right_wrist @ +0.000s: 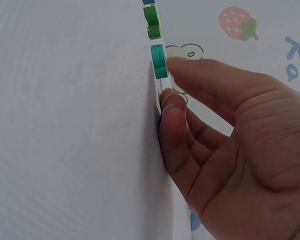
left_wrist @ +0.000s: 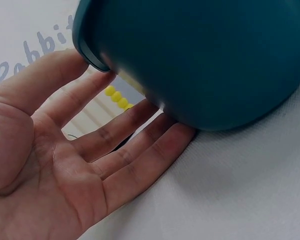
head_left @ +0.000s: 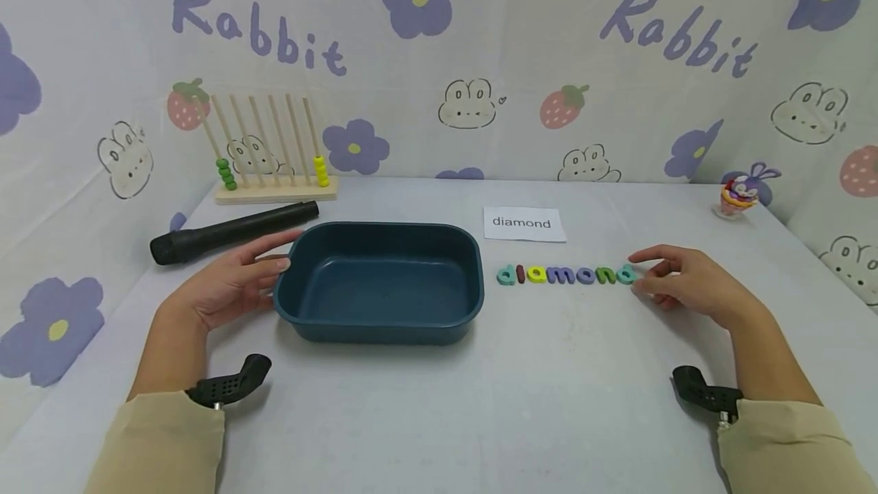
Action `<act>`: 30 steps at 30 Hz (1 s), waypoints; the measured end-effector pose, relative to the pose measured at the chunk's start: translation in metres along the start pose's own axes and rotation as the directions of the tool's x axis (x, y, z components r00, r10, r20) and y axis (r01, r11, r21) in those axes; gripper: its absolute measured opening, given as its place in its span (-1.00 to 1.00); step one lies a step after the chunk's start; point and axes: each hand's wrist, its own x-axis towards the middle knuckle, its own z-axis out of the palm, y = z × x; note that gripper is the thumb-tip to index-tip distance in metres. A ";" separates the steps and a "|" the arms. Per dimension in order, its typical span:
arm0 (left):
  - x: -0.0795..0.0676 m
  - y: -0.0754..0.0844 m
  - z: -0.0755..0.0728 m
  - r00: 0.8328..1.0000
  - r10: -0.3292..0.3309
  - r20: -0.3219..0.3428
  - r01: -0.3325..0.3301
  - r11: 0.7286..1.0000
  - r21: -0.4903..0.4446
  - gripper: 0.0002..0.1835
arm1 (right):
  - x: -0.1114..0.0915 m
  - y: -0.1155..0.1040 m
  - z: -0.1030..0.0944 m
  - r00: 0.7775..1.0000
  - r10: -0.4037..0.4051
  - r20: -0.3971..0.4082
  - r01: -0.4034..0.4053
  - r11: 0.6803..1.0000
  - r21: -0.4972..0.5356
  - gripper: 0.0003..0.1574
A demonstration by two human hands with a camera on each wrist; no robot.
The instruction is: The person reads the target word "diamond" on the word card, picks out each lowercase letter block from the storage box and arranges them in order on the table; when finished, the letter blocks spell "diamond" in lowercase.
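A dark teal rectangular basin (head_left: 384,334) stands on the white table, left of the middle. My left hand (head_left: 233,280) touches its left end, with fairly straight fingers against the outer wall and the thumb (left_wrist: 55,75) by the rim. To the right of the basin, coloured toy letters spell "diamond" in a row. At the row's right end, my right hand (head_left: 686,284) pinches the teal letter d (head_left: 626,274) between thumb and index finger. In the right wrist view the thumb tip meets the edge of that letter d (right_wrist: 159,61), while the other fingers are curled beside it.
Behind the letters lies a white card (head_left: 524,224) printed "diamond". A black microphone (head_left: 233,232) lies behind the left hand, in front of a wooden bead rack (head_left: 274,190) with green and yellow beads. A small purple-eared figurine (head_left: 739,193) stands at the back right.
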 end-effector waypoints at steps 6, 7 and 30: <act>0.001 -0.002 0.001 1.000 0.003 0.013 -0.003 1.000 0.006 -0.34 | -0.006 0.000 -0.003 1.000 -0.014 0.017 0.014 0.999 0.031 -0.20; 0.002 -0.003 0.001 1.000 0.002 0.014 -0.002 1.000 0.007 -0.34 | -0.007 0.001 -0.004 1.000 -0.014 0.021 0.013 0.999 0.033 -0.19; -0.006 0.016 -0.019 0.987 0.075 -0.142 -0.036 0.964 0.264 -0.29 | -0.018 -0.053 -0.009 0.980 -0.183 -0.079 0.181 0.983 -0.030 -0.35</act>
